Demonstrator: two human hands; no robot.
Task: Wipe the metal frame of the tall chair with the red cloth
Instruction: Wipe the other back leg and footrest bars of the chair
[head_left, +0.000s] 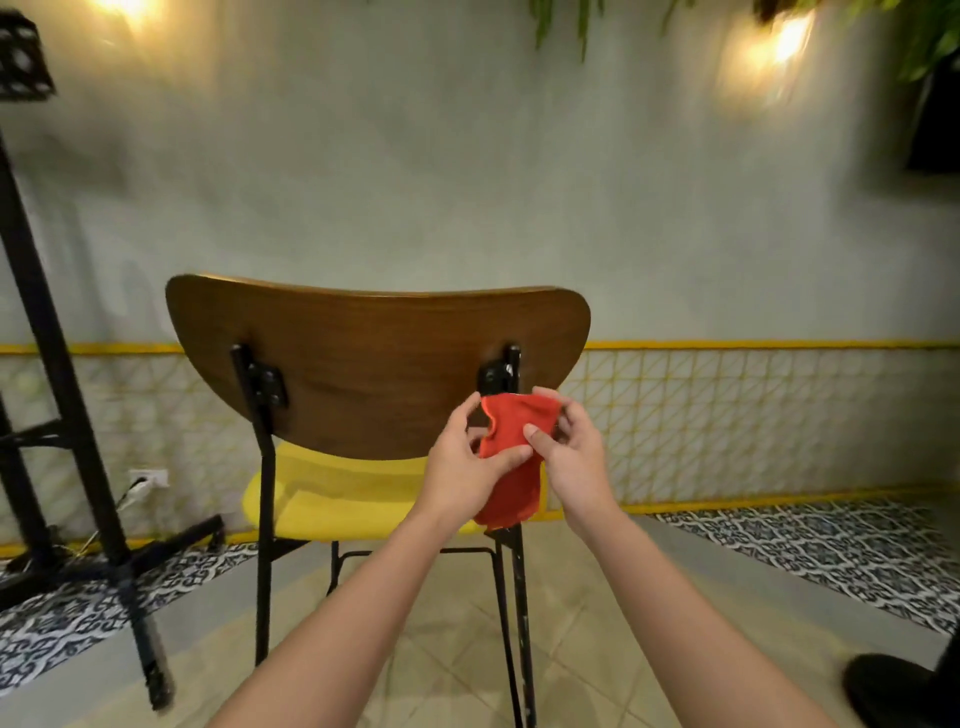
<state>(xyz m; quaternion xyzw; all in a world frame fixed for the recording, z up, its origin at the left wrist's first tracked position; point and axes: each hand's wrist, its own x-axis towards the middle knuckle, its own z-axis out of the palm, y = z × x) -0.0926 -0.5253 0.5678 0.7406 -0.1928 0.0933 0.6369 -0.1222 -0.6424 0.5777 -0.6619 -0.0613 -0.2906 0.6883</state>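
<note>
The tall chair stands in front of me with its brown wooden backrest (374, 358), yellow seat (332, 493) and black metal frame (266, 499). The red cloth (511, 457) hangs in front of the frame's right upright, just below the right backrest bracket (500, 375). My left hand (462, 462) pinches the cloth's left side, thumb across its front. On the other side my right hand (569, 457) pinches its upper right edge. The right upright behind the cloth is hidden; its lower leg (522, 623) shows below.
A black metal stand (57, 395) with a cross base rises at the left. A wall socket with a cable (148, 480) sits low on the wall. A dark round base (893, 691) lies at the bottom right. Patterned floor tiles (831, 551) run along the wall.
</note>
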